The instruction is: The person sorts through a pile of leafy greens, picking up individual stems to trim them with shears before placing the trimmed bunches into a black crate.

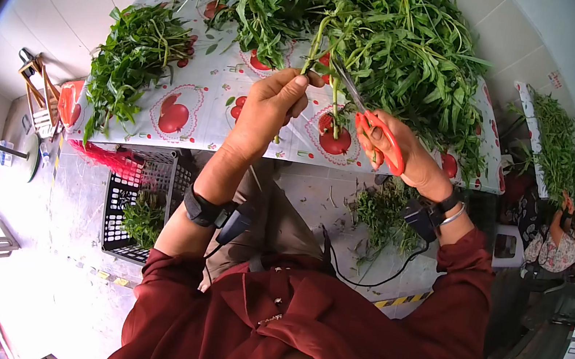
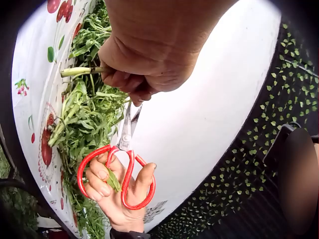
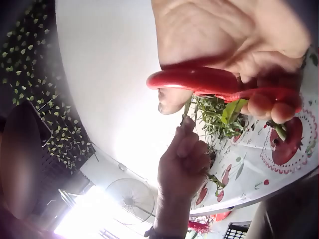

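Over the table's near half, my left hand [image 1: 272,107] pinches a leafy green stem [image 1: 315,45] between thumb and fingers. My right hand [image 1: 402,151] holds red-handled scissors [image 2: 127,142], with fingers and thumb through the loops. Their blades are slightly apart and point toward the left fingertips in the left wrist view. A small green leaf [image 2: 114,181] is caught among the right hand's fingers. Below the blades a cut stem piece [image 1: 335,105] lies on the tablecloth [image 1: 211,95]. The large heap of leafy stems [image 1: 407,57] spreads just beyond both hands.
A smaller bunch of greens [image 1: 131,62] lies at the table's left. Under the table stand a black crate [image 1: 122,219] with greens and, on the floor, loose trimmings [image 1: 389,216]. At far right, another person [image 1: 558,239] sits by a second table of greens [image 1: 558,137].
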The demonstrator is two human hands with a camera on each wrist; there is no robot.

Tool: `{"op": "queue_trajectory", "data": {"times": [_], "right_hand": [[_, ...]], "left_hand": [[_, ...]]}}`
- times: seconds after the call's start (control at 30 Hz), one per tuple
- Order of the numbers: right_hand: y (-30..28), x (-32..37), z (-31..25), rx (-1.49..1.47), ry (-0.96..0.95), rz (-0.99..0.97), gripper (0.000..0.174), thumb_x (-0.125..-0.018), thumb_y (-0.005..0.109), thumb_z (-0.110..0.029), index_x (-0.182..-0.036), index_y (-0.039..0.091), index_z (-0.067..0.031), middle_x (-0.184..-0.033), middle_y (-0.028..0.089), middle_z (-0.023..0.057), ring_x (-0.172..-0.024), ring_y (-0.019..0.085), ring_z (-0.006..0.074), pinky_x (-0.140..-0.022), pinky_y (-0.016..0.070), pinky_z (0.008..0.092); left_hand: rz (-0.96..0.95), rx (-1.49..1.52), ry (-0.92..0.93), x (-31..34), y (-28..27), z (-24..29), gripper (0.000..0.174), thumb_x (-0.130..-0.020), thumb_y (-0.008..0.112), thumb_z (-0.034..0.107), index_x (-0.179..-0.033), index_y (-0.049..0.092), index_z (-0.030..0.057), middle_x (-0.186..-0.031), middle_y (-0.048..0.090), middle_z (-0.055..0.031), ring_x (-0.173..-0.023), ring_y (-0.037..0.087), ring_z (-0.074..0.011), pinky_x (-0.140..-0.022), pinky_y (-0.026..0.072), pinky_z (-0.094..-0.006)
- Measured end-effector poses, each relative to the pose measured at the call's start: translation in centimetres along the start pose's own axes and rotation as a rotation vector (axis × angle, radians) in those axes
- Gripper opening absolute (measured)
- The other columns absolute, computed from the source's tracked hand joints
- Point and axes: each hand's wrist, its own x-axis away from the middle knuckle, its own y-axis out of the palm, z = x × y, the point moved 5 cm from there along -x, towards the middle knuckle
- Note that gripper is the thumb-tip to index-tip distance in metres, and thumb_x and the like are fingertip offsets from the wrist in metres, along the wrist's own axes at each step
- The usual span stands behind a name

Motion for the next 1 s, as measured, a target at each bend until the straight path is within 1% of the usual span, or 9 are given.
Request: {"op": "queue_trajectory", "data": {"times": [0.17,0.27,0.43,0.7,0.77,0.87,0.9,0.97,1.0], "right_hand": [[0.7,0.4,-0.6,-0.145,0.034,0.017,0.051,-0.085,0.051,-0.052,-0.091,0.05,-0.0009,-0.066,0.046,-0.0001,-0.051,0.043,0.0054,-0.045,0.0371,0.0168],[0.8,0.7,-0.8,-0.158,0.067,0.049,0.041,-0.089,0.05,-0.042,-0.088,0.053,-0.001,-0.07,0.052,0.0022,-0.044,0.048,0.0051,-0.038,0.0404,0.017],[1.0,1.1,-1.2,-0.181,0.083,0.068,0.038,-0.089,0.053,-0.038,-0.091,0.054,-0.0001,-0.069,0.053,0.002,-0.04,0.047,0.0053,-0.036,0.0392,0.0174],[0.5,1.7,-1.0,-0.163,0.099,0.111,0.034,-0.089,0.054,-0.033,-0.092,0.056,0.0008,-0.066,0.053,0.0023,-0.038,0.046,0.005,-0.033,0.0375,0.0177],[0.2,2.0,-0.6,-0.2,0.125,0.157,0.027,-0.087,0.058,-0.028,-0.085,0.055,-0.0014,-0.065,0.053,0.0024,-0.037,0.045,0.0048,-0.032,0.0365,0.0173],[-1.0,2.4,0.3,-0.134,0.129,0.187,0.023,-0.084,0.062,-0.023,-0.081,0.051,-0.0033,-0.066,0.054,0.0004,-0.043,0.048,0.0044,-0.036,0.0379,0.0192],[-1.2,2.6,0.3,-0.134,0.13,0.187,0.023,-0.084,0.062,-0.023,-0.081,0.051,-0.0033,-0.066,0.054,0.0004,-0.043,0.048,0.0044,-0.036,0.0379,0.0192],[-1.9,3.0,-0.4,0.156,0.017,0.229,0.025,-0.081,0.066,-0.021,-0.081,0.047,-0.0045,-0.066,0.055,0.0032,-0.05,0.053,0.0118,-0.044,0.042,0.0274],[-1.7,3.2,-0.9,0.156,0.021,0.233,0.025,-0.081,0.066,-0.021,-0.081,0.047,-0.0045,-0.066,0.055,0.0032,-0.05,0.053,0.0118,-0.044,0.042,0.0274]], "left_hand": [[0.021,-0.033,0.047,-0.2,0.6,-0.7,0.028,-0.095,0.042,0.025,-0.1,0.059,0.0026,-0.055,0.033,0.0079,-0.049,0.025,-0.0013,-0.044,0.0191,-0.0174],[0.036,-0.091,0.066,-0.4,0.6,-1.1,0.027,-0.094,0.044,0.024,-0.099,0.06,0.0031,-0.057,0.036,0.007,-0.051,0.028,-0.0021,-0.046,0.0225,-0.0179],[0.066,-0.254,0.141,-0.2,1.0,-1.2,0.025,-0.093,0.047,0.021,-0.099,0.06,-0.0001,-0.06,0.042,0.0039,-0.057,0.037,-0.0049,-0.053,0.0326,-0.02],[0.066,-0.39,0.139,-0.3,1.4,-1.7,0.022,-0.092,0.049,0.016,-0.1,0.06,-0.0005,-0.061,0.042,0.0043,-0.057,0.038,-0.0048,-0.052,0.0335,-0.0199],[0.077,-0.43,0.17,-0.4,1.3,-1.8,0.021,-0.091,0.049,0.015,-0.1,0.061,-0.0005,-0.061,0.042,0.0046,-0.057,0.038,-0.0048,-0.051,0.0336,-0.0199],[0.121,-0.606,0.188,-0.3,1.0,-1.7,0.021,-0.09,0.051,0.015,-0.101,0.062,0.0015,-0.059,0.047,0.0008,-0.054,0.04,-0.0062,-0.05,0.0359,-0.0216],[0.154,-0.733,0.21,-0.2,0.9,-1.3,0.021,-0.088,0.053,0.017,-0.102,0.062,0.0032,-0.061,0.052,-0.0029,-0.053,0.045,-0.0095,-0.05,0.0384,-0.0237],[0.184,-0.857,0.231,0.0,1.1,-0.9,0.022,-0.087,0.055,0.018,-0.102,0.063,0.0048,-0.063,0.057,-0.0067,-0.051,0.05,-0.0128,-0.051,0.0408,-0.0259],[0.196,-0.926,0.252,0.2,1.2,-0.7,0.022,-0.086,0.056,0.02,-0.102,0.063,0.0062,-0.067,0.06,-0.0093,-0.055,0.055,-0.0178,-0.052,0.0431,-0.0283]]}}
